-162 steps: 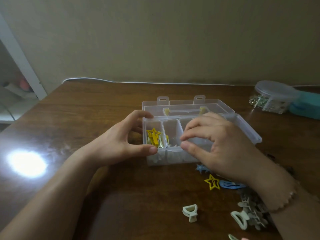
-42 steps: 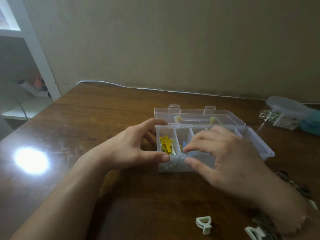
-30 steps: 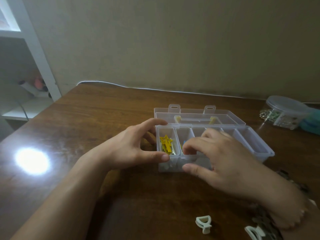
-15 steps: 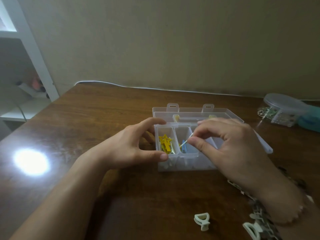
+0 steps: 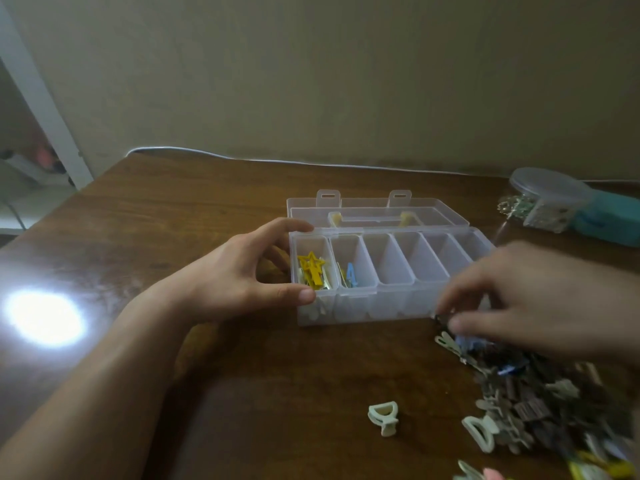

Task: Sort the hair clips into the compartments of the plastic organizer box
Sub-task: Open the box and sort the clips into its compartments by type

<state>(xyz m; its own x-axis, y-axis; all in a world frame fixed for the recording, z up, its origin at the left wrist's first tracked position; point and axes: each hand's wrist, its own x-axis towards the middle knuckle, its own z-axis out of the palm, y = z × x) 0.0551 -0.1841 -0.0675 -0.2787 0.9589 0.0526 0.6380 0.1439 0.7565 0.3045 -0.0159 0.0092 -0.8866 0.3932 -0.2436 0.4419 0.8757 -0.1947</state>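
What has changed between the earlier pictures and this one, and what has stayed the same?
The right hand has left the organizer box and moved down to the pile of clips on the table, fingers at its near edge. A blue clip now lies in the second compartment. The left hand still steadies the box's left end; the yellow clips remain in the first compartment.

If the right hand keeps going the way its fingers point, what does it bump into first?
Probably the pile of loose hair clips. The right hand points left and down at the pile's near edge, beside the organizer box; blur hides whether it already touches.
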